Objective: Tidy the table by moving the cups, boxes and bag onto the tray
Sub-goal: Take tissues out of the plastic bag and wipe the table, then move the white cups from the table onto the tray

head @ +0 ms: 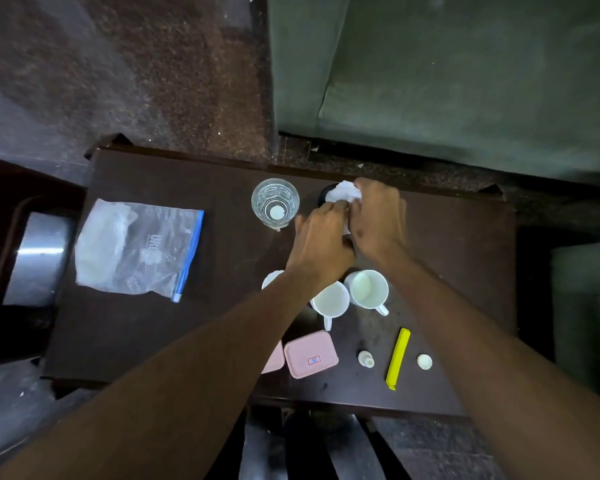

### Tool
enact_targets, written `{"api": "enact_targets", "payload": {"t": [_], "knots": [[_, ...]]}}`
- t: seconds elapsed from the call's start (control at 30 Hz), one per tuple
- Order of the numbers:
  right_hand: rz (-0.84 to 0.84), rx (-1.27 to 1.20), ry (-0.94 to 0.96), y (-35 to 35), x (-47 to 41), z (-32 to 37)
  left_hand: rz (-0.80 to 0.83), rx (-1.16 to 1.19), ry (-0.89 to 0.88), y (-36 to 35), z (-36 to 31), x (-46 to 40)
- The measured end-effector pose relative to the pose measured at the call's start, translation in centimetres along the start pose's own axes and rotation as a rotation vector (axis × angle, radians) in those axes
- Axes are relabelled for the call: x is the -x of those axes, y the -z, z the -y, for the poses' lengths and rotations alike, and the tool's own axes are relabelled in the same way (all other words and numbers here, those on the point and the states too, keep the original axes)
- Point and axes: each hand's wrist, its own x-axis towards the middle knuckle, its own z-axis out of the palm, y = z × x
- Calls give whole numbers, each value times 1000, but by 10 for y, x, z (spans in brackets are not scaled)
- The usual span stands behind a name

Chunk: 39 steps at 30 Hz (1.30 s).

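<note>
- Sofa (465,81): green, beyond the table's far edge, upper right.
- Table (447,244): dark wood, holds everything below.
- Bag (136,249): clear zip bag with blue seal, lying flat at the table's left end, well apart from both hands.
- Metal pan (39,258): off the table's left edge; tray or not, cannot tell.
- Left hand (321,237): fingers curled on the near side of the white wad; exact grip partly hidden.
- Right hand (378,216): fingers curled round the white wad (343,194), crumpled paper or cloth, which sits against a dark round object (326,195) near the far edge. The hands touch each other.
- Glass (275,204): clear, upright, just left of the hands, a small white disc showing at its bottom.
- Cups: two white mugs (368,289) and (330,302) side by side under the forearms; a third white rim (271,278) partly hidden by the left arm.
- Boxes: pink lidded box (310,355) near the front edge; a second pink one (276,358) mostly hidden behind the left arm.
- Yellow stick (399,358): right of the boxes, lying lengthwise.
- Two small white caps (365,359) and (424,362), one on either side of the stick.
</note>
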Motion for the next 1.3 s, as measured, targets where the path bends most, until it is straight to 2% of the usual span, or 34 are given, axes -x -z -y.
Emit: {"api": "enact_targets", "payload": {"t": [0.27, 0.47, 0.57, 0.67, 0.83, 0.9, 1.13, 1.3], "knots": [[-54, 74, 106, -12, 0, -15, 38, -111, -39, -6, 7, -5], [-160, -38, 131, -13, 5, -19, -85, -81, -48, -4, 10, -4], [-84, -36, 118, -19, 5, -22, -16, -133, -81, -5, 14, -1], [-36, -111, 110, -18, 6, -29, -31, -143, -128, -4, 15, 3], [-331, -228, 78, -10, 32, -44, -167, -63, -180, 6, 33, 29], [-381, -259, 56, -12, 58, -43, -218, -70, -155, 15, 55, 46], [-272, -248, -2, -41, 130, -64, -183, -117, -28, 25, 117, 86], [-157, -160, 115, -68, 155, -62, -146, -171, -20, 29, 141, 105]]}}
